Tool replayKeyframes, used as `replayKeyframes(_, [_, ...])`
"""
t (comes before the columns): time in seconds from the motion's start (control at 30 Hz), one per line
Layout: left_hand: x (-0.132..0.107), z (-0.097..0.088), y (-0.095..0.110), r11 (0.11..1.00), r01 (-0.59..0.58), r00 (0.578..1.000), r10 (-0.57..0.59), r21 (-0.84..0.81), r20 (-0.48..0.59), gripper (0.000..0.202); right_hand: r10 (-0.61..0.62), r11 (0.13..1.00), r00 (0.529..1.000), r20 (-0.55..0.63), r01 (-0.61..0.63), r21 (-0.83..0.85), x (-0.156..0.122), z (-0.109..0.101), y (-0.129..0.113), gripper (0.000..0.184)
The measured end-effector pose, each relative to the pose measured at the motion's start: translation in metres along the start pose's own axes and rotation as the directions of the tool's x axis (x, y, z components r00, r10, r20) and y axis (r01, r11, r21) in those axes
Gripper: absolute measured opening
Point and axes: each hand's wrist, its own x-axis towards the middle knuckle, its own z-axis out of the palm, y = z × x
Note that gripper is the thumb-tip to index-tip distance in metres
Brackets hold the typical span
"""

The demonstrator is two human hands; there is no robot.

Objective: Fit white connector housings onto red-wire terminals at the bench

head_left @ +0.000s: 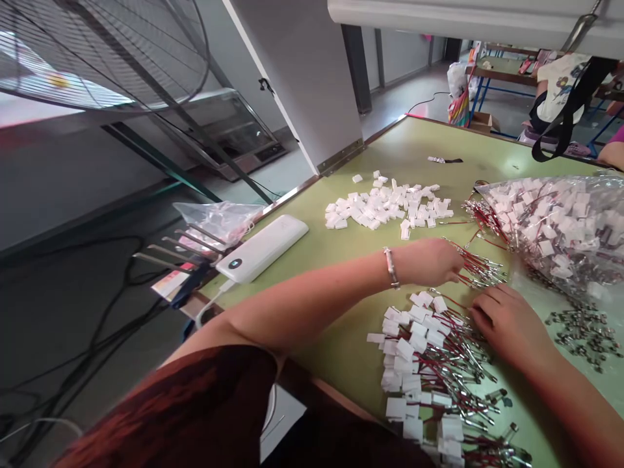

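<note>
Reaches over the green table with the left hand, curled beside a bundle of metal-tipped red wires on the right. Has the right hand nearer, just beside the wired white connectors heaped at near right. Cannot tell, from this angle, about a grip on any wire in either hand. Has loose white connectors piled beyond the left hand, a clear bag at right, small metal pieces on its near side, and a white power bank at left.

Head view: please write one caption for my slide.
Left hand at red wires, right hand close by, white pieces on the green table.
</note>
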Motion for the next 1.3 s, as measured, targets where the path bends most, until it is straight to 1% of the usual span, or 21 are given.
replayKeyframes(0.07, [-0.015, 0.007, -0.004, 0.996, -0.023, 0.998, 0.018, -0.088, -0.062, 0.022, 0.007, 0.998, 0.999, -0.040, -0.010, -0.068, 0.001, 0.002, 0.003, 0.020])
replayKeyframes(0.17, [-0.036, 0.022, -0.012, 0.987, -0.044, 0.996, 0.032, -0.155, -0.080, 0.026, 0.039, 0.986, 0.994, -0.098, -0.054, -0.155, 0.002, 0.004, 0.007, 0.023])
replayKeyframes(0.2, [-0.042, 0.026, -0.014, 0.984, -0.042, 0.996, 0.028, -0.170, -0.084, 0.026, 0.052, 0.984, 0.991, -0.121, -0.071, -0.161, 0.002, 0.004, 0.006, 0.023])
replayKeyframes(0.27, [-0.050, 0.034, -0.018, 0.977, -0.035, 0.995, 0.015, -0.209, -0.095, 0.025, 0.060, 0.992, 0.986, -0.155, -0.077, -0.103, 0.003, 0.003, 0.003, 0.021])
replayKeyframes(0.3, [-0.052, 0.036, -0.020, 0.972, -0.031, 0.994, 0.005, -0.234, -0.109, 0.024, 0.056, 0.997, 0.987, -0.148, -0.064, -0.045, 0.003, 0.002, 0.000, 0.019])
replayKeyframes(0.37, [-0.055, 0.039, -0.022, 0.959, -0.023, 0.988, -0.021, -0.284, -0.151, 0.023, 0.045, 0.997, 0.995, -0.092, -0.039, 0.070, 0.004, 0.000, -0.007, 0.016])
replayKeyframes(0.43, [-0.056, 0.040, -0.025, 0.950, -0.002, 0.983, -0.055, -0.311, -0.173, 0.024, 0.038, 0.992, 0.999, -0.015, -0.036, 0.121, 0.004, -0.002, -0.013, 0.015])
replayKeyframes(0.57, [-0.059, 0.041, -0.028, 0.942, 0.060, 0.986, -0.107, -0.330, -0.128, 0.022, 0.051, 0.995, 0.998, 0.048, -0.054, 0.078, 0.003, -0.002, -0.019, 0.011])
replayKeyframes(0.63, [-0.061, 0.040, -0.027, 0.939, 0.065, 0.983, -0.119, -0.338, -0.141, 0.018, 0.066, 0.997, 0.997, 0.046, -0.067, 0.036, 0.002, 0.001, -0.020, 0.013])
replayKeyframes(0.7, [-0.062, 0.040, -0.025, 0.937, 0.015, 0.984, -0.075, -0.348, -0.159, 0.019, 0.089, 0.996, 0.996, 0.002, -0.089, -0.018, 0.002, 0.004, -0.019, 0.016])
replayKeyframes(0.77, [-0.062, 0.041, -0.023, 0.928, -0.072, 0.988, 0.016, -0.367, -0.153, 0.021, 0.101, 0.993, 0.993, -0.058, -0.104, -0.050, 0.002, 0.006, -0.015, 0.020])
replayKeyframes(0.83, [-0.060, 0.041, -0.021, 0.910, -0.143, 0.987, 0.100, -0.390, -0.127, 0.021, 0.111, 0.993, 0.989, -0.097, -0.114, -0.032, 0.002, 0.007, -0.009, 0.021])
replayKeyframes(0.9, [-0.059, 0.042, -0.021, 0.891, -0.167, 0.985, 0.127, -0.422, -0.120, 0.020, 0.134, 0.991, 0.985, -0.106, -0.131, 0.027, 0.000, 0.007, 0.001, 0.022])
replayKeyframes(0.97, [-0.057, 0.042, -0.021, 0.867, -0.149, 0.988, 0.112, -0.475, -0.106, 0.020, 0.154, 0.983, 0.983, -0.102, -0.142, 0.113, -0.003, 0.005, 0.012, 0.023])
replayKeyframes(1.03, [-0.056, 0.041, -0.020, 0.842, -0.106, 0.994, 0.086, -0.530, -0.063, 0.020, 0.170, 0.973, 0.978, -0.120, -0.147, 0.178, -0.007, 0.002, 0.022, 0.024])
replayKeyframes(1.1, [-0.054, 0.039, -0.018, 0.834, -0.078, 0.997, 0.081, -0.547, -0.017, 0.020, 0.170, 0.971, 0.970, -0.176, -0.135, 0.196, -0.010, 0.000, 0.027, 0.024])
replayKeyframes(1.17, [-0.053, 0.035, -0.014, 0.849, -0.071, 0.997, 0.075, -0.524, -0.013, 0.017, 0.140, 0.979, 0.959, -0.245, -0.098, 0.177, -0.011, -0.003, 0.027, 0.023])
replayKeyframes(1.23, [-0.053, 0.030, -0.012, 0.868, -0.008, 1.000, 0.011, -0.496, 0.003, 0.020, 0.092, 0.986, 0.954, -0.287, -0.047, 0.161, -0.012, -0.006, 0.024, 0.022])
replayKeyframes(1.3, [-0.054, 0.025, -0.012, 0.858, 0.117, 0.993, -0.097, -0.499, 0.066, 0.024, 0.060, 0.988, 0.955, -0.292, -0.016, 0.152, -0.011, -0.008, 0.021, 0.022])
